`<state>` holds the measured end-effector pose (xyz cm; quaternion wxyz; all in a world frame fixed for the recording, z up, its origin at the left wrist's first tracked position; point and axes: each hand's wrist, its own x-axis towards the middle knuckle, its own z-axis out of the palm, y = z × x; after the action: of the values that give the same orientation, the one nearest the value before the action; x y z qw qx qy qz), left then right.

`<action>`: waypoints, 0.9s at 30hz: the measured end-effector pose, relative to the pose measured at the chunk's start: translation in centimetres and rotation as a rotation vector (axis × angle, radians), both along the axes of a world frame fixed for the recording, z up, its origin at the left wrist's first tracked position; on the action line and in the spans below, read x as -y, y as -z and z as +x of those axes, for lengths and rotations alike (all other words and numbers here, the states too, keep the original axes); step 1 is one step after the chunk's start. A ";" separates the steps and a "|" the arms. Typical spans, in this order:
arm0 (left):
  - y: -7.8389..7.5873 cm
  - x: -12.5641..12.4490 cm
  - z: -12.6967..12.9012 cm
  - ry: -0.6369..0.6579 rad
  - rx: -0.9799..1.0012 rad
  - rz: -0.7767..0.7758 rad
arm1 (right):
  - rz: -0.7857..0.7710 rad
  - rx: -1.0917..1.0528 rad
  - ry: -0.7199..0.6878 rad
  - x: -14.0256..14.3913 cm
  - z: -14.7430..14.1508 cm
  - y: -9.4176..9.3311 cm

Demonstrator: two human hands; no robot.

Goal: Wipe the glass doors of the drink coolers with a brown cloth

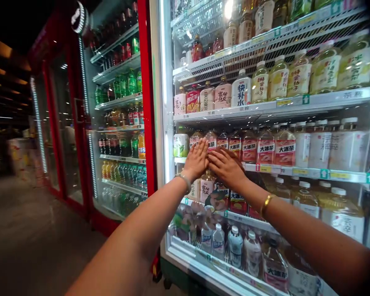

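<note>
Both my hands press flat against the glass door (296,193) of a drinks fridge, side by side at mid height. My left hand (196,159), with a silver bracelet at the wrist, has its fingers spread upward. My right hand (225,167), with a gold bangle on the forearm, lies flat with fingers pointing left, its tips touching the left hand. Neither hand holds anything. Behind the glass at hand level stand brown tea bottles with red labels (266,148). Pale yellow drink bottles (279,79) fill the shelf above.
A red-framed fridge (146,102) with green, red and yellow soda bottles stands to the left, and another red fridge door (57,123) beyond it. White shelf rails (311,172) carry price tags. Water bottles (236,246) line the bottom shelf. Dark open floor (33,238) stretches left.
</note>
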<state>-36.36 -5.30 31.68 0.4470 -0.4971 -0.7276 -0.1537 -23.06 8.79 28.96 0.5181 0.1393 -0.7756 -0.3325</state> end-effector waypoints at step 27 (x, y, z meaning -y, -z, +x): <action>-17.4 0.9 -12.3 0.446 -0.337 0.405 | -0.118 -0.199 0.131 1.9 -7.3 -18.5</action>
<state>-48.61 -6.16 49.08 0.6059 -0.5636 -0.4716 -0.3048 -30.32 6.90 47.51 0.5771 0.0240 -0.7460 -0.3314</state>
